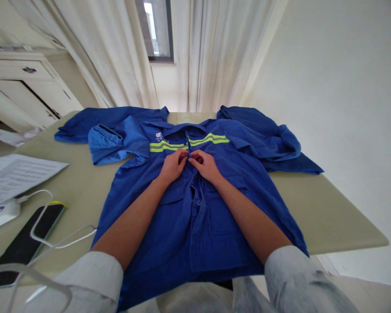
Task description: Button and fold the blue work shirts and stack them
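A blue work jacket [228, 243] with yellow-green and grey stripes lies front side up, its collar pointing away from me. Its front edge hangs over the near side of the table. My left hand [175, 165] and my right hand [204, 164] meet at the front placket just below the stripes, both pinching the cloth there. The fingertips hide whatever button or hole is between them. Farther down, the placket is parted and a button [198, 202] shows. Both short-looking sleeves are spread to the sides.
Folded blue garments [111, 119] lie at the far left, and another blue folded garment [247, 114] at the far right. On the left are printed paper [19, 174], a white power strip [3, 214], a dark phone-like slab [29, 237] and a white cable [74, 240]. Curtains hang behind the table [332, 213].
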